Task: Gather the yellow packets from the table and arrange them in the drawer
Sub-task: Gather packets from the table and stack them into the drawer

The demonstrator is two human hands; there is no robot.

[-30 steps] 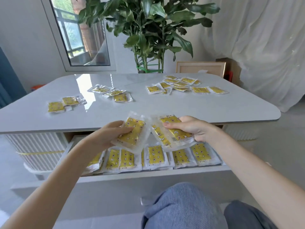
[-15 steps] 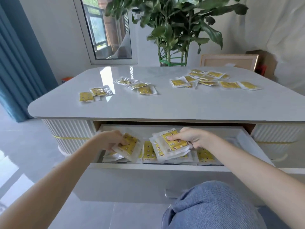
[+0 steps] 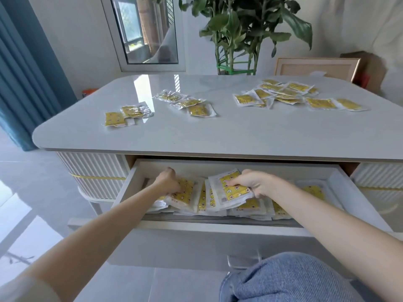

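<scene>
The pale bench (image 3: 218,134) carries three loose groups of yellow packets: a wide scatter (image 3: 285,92) at the far right, a trio (image 3: 187,103) near the middle and a pair (image 3: 124,115) at the left. Under its front edge the drawer (image 3: 218,225) stands pulled out. A row of packets (image 3: 250,206) lies overlapped along the drawer's front half, and one more seems to lie flat towards the right end.

Both hands are inside the drawer. The left hand (image 3: 168,182) grips a single packet (image 3: 184,192) at the left end of the row, its fingers curled down onto it. The right hand (image 3: 253,182) holds a small stack (image 3: 229,190) tilted above the row, its fingers (image 3: 237,183) closed over the right side of the top packet.

The packets look thin, light and limp, each a yellow pad sealed in clear film with a broad margin. That film is probably slick, so stacked packets will likely slide and fan apart. They do not seem fragile. A pinch across the padded middle should hold a stack together best. A single packet can be lifted by its sealed margin, though it would droop.
</scene>
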